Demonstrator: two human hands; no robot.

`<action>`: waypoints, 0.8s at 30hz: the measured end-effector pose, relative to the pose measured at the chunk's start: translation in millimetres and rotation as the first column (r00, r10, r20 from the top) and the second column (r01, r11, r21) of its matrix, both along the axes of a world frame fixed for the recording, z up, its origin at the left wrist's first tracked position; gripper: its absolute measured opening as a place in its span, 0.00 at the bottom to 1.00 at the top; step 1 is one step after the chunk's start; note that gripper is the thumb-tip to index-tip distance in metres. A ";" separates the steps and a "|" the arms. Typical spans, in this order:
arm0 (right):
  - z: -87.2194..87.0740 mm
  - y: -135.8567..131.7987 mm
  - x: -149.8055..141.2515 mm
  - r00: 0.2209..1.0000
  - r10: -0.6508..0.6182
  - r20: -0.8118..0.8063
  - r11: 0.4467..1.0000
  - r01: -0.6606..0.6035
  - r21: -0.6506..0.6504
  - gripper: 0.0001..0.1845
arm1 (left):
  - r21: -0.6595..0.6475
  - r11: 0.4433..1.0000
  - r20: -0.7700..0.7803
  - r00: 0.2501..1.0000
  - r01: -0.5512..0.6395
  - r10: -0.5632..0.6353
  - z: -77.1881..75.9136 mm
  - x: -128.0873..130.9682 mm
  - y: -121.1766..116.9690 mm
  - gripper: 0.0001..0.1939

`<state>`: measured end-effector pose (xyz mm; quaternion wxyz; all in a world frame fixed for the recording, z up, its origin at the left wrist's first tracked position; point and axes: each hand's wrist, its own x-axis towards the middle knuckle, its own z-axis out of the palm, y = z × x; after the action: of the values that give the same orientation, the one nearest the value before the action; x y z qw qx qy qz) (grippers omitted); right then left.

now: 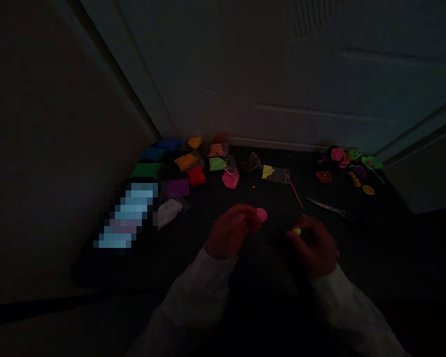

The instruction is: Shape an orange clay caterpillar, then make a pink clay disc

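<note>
Pinched in the fingers of my left hand [233,229] is a rounded, flattish piece of pink modelling clay [261,214]. My right hand [315,245] holds a small ball of yellow clay [297,231] between thumb and forefinger. Both hands are raised over the dark table, apart from each other, with the fingers closed. Beyond them lie a pink bag of clay [230,179] and an opened bag with pale yellow clay [268,171]. A thin pink stick [296,192] leans against that bag's right end. Dim light blurs the finer finger detail.
Several bags of coloured clay, among them a purple one [177,188] and a white one [169,213], lie at the left. A lit, blurred-out screen [128,215] is beside them. Scissors [329,206] rest at the right, before several clay shapes, including a pink flower [337,154].
</note>
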<state>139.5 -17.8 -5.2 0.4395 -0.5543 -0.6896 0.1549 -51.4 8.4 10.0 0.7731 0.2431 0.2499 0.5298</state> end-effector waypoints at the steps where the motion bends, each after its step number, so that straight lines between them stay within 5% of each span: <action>1: 0.1 -0.7 0.5 1.000 0.007 -0.005 1.000 -0.007 -0.001 0.06 | -0.003 1.000 -0.005 1.000 -0.004 0.004 0.2 0.0 -0.1 0.10; 8: -1.1 -4.3 3.4 0.994 0.094 -0.063 0.995 -0.092 0.023 0.13 | 0.022 1.000 -0.001 1.000 -0.016 0.016 0.5 0.1 0.2 0.10; 14: 1.4 1.0 -1.1 0.998 0.023 0.064 0.999 -0.024 0.022 0.15 | 0.016 1.000 -0.008 1.000 -0.001 0.001 -0.7 -1.7 0.1 0.10; 24: 0.3 -1.5 -1.7 1.000 -0.003 0.023 0.999 0.004 -0.051 0.14 | 0.017 1.000 -0.023 1.000 -0.012 0.013 0.2 -2.1 -1.5 0.10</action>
<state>137.9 -19.3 -4.9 0.4173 -0.5683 -0.6896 0.1654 -53.4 6.9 10.2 0.7648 0.2544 0.2559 0.5338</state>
